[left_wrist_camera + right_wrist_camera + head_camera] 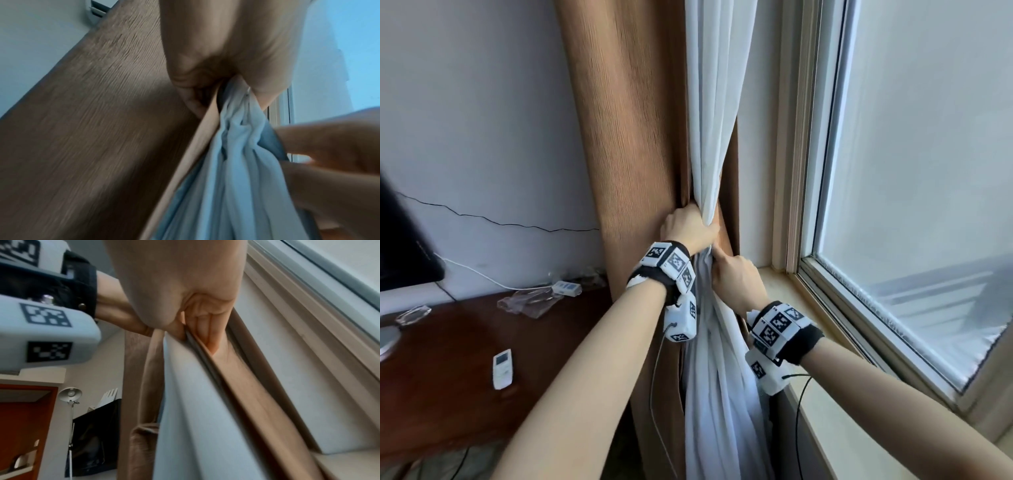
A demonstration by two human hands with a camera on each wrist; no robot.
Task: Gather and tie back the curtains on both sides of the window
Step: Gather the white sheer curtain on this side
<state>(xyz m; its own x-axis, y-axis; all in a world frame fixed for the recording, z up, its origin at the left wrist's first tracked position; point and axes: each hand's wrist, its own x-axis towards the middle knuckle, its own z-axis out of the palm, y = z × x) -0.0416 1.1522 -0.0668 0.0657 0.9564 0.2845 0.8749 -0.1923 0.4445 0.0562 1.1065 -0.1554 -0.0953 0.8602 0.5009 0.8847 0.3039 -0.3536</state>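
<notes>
By window, L hand [686,224] & R hand [736,279] grip clamped on bunched curtains [709,164], fingertips hidden.

open sill [784,294] right of bunched curtains [709,359]

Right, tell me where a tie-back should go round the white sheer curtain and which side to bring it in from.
Wrap it at the pinched waist, where the left hand already squeezes the white sheer curtain against the brown curtain, just above the right hand. The folds are narrowest there and fan out below. Probably come from the window side, where there is open room.
</notes>
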